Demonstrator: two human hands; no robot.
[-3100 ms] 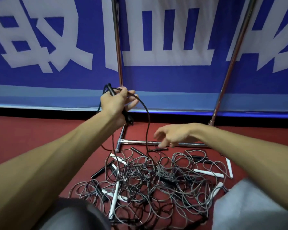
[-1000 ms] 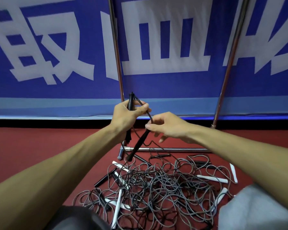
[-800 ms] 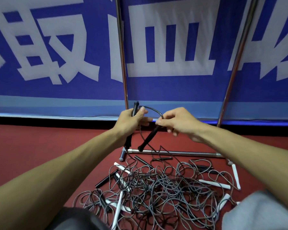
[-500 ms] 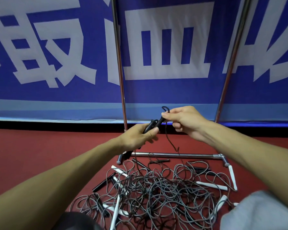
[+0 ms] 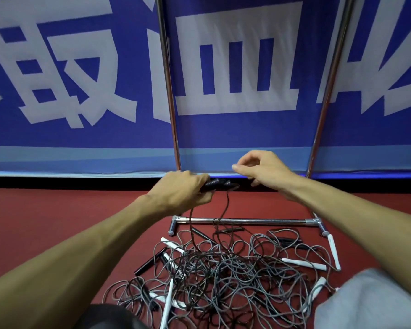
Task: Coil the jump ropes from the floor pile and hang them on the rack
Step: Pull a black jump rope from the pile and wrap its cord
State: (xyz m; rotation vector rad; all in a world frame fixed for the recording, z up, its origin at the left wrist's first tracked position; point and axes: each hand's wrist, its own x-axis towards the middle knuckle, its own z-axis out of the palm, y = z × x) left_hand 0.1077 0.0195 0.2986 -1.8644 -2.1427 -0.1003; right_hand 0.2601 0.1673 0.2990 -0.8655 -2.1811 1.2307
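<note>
- Blue banner (image 5: 223, 129) spans the wall, its white Chinese characters cropped; the middle one resembles "皿".
- Chrome rack (image 5: 244, 220) stands before it, tangled jump ropes (image 5: 223, 269) piled on the floor at its base.
- Left hand (image 5: 183, 188) now grips both black handles (image 5: 217, 182).
- Right hand (image 5: 261, 169), pinching a handle a moment ago, is clear of them, fingertips curled together; whether it holds anything, nobody can tell.

Blue banner (image 5: 223, 131): large white characters 取, 血; rest cropped, unreadable

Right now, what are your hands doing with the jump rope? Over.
Left hand grips black handles. Right hand beside them, grip unclear. Cord trails down into floor pile, tangled there.
</note>
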